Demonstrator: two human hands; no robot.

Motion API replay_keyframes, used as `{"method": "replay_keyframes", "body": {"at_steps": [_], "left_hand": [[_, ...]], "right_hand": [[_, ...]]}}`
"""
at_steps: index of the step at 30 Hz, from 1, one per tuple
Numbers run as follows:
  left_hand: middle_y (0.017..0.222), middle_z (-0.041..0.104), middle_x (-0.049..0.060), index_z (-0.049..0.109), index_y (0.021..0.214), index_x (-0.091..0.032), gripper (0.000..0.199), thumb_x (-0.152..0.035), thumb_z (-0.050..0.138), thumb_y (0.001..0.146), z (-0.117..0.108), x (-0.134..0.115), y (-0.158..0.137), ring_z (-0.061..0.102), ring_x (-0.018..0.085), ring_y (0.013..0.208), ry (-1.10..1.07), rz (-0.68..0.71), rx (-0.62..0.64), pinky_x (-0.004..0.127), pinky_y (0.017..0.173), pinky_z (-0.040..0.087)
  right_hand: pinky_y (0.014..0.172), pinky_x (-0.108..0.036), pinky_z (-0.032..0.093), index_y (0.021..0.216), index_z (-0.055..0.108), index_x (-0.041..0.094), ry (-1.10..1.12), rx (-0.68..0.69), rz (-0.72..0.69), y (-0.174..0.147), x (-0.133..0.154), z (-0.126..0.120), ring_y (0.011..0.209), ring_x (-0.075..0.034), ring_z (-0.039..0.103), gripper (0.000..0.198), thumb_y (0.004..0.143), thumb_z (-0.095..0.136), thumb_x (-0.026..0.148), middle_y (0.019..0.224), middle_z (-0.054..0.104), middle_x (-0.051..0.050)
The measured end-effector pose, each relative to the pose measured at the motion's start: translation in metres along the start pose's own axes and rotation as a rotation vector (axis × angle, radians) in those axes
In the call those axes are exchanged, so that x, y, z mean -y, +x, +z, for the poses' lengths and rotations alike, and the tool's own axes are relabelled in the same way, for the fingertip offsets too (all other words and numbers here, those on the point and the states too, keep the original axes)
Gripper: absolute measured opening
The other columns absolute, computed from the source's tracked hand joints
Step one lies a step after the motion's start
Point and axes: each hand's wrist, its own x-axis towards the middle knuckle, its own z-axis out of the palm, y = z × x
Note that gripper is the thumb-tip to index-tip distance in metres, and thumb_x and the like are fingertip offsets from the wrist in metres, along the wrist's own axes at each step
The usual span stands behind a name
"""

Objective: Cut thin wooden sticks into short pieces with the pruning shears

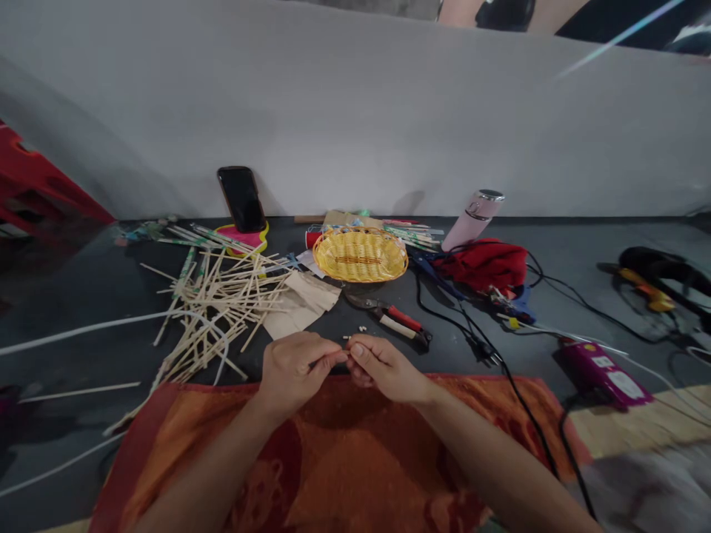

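My left hand (298,369) and my right hand (384,367) meet above the near edge of an orange towel (355,437). Both are closed, thumb and fingertips pinched together at the same spot. Whatever sits between the fingertips is too small and too covered to name. Just beyond the fingers, a few tiny pale wooden bits (363,329) lie on the dark table. Pruning shears (392,317) with red and white handles rest behind my right hand. A heap of thin wooden sticks (225,296) spreads to the left, partly beside a piece of brown paper (300,302).
A yellow woven basket (360,255) stands at the back centre. Against the wall leans a phone (242,198); a pink bottle (474,220) and red cloth (489,265) are at right. Black cables (522,400) and a magenta box (605,374) lie further right.
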Motion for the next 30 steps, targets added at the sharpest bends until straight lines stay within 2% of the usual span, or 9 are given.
{"method": "replay_keyframes", "body": {"at_steps": [3,7,9,11,15,20,24,30], "left_hand": [[0.067,0.069,0.002,0.072,0.078,-0.021,0.018,-0.028,0.059,0.087,0.000,0.001,0.000,0.059,0.013,0.062,-0.047,-0.019,0.005,0.023,0.062,0.042],[0.075,0.071,0.002,0.071,0.082,-0.020,0.018,-0.032,0.058,0.088,-0.003,0.006,0.001,0.062,0.013,0.067,-0.164,-0.185,-0.067,0.023,0.063,0.045],[0.077,0.071,0.002,0.069,0.083,-0.020,0.017,-0.032,0.058,0.087,-0.006,0.009,0.003,0.062,0.013,0.068,-0.186,-0.233,-0.088,0.022,0.064,0.045],[0.076,0.070,0.002,0.069,0.083,-0.020,0.018,-0.033,0.058,0.088,-0.006,0.012,0.004,0.061,0.013,0.068,-0.195,-0.225,-0.052,0.022,0.065,0.046],[0.081,0.071,0.002,0.069,0.088,-0.020,0.020,-0.034,0.054,0.089,-0.003,0.013,0.006,0.063,0.015,0.074,-0.219,-0.234,-0.016,0.023,0.069,0.047],[0.096,0.073,0.005,0.070,0.100,-0.021,0.020,-0.028,0.054,0.090,0.005,0.011,0.002,0.066,0.017,0.088,-0.272,-0.193,0.015,0.026,0.079,0.050],[0.089,0.072,0.005,0.071,0.100,-0.022,0.019,-0.026,0.056,0.089,0.008,0.005,0.000,0.066,0.016,0.082,-0.308,-0.141,0.037,0.025,0.073,0.050],[0.080,0.070,0.003,0.070,0.090,-0.022,0.017,-0.029,0.054,0.090,0.005,-0.003,0.003,0.063,0.014,0.075,-0.278,-0.173,0.083,0.023,0.070,0.047]], "right_hand": [[0.045,-0.020,0.032,0.080,0.050,0.017,0.057,-0.005,0.003,-0.001,0.002,0.004,0.050,-0.007,0.033,0.037,0.093,0.048,0.052,0.062,0.041,0.005],[0.048,-0.022,0.037,0.080,0.050,0.019,0.094,-0.041,-0.059,-0.006,0.015,0.003,0.049,-0.007,0.036,0.034,0.094,0.046,0.050,0.061,0.038,0.006],[0.049,-0.022,0.038,0.082,0.053,0.018,0.011,-0.090,-0.103,-0.007,0.020,-0.003,0.050,-0.008,0.042,0.032,0.095,0.047,0.047,0.061,0.040,0.006],[0.051,-0.023,0.040,0.084,0.058,0.017,-0.129,-0.145,-0.114,-0.006,0.023,-0.013,0.052,-0.009,0.047,0.029,0.093,0.050,0.044,0.061,0.045,0.004],[0.051,-0.021,0.042,0.082,0.062,0.016,-0.381,-0.238,-0.059,-0.001,0.018,-0.025,0.053,-0.009,0.051,0.030,0.089,0.057,0.045,0.065,0.054,0.002],[0.053,-0.020,0.042,0.087,0.061,0.015,-0.430,-0.099,0.012,0.000,0.011,-0.017,0.058,-0.009,0.055,0.042,0.095,0.041,0.051,0.073,0.057,-0.001],[0.051,-0.019,0.040,0.081,0.056,0.016,-0.385,-0.071,0.019,-0.001,0.005,-0.009,0.055,-0.008,0.052,0.045,0.096,0.037,0.054,0.067,0.055,0.000],[0.053,-0.021,0.042,0.080,0.055,0.016,-0.327,-0.056,-0.002,-0.001,-0.001,-0.004,0.055,-0.009,0.052,0.046,0.094,0.038,0.057,0.068,0.056,0.000]]}}
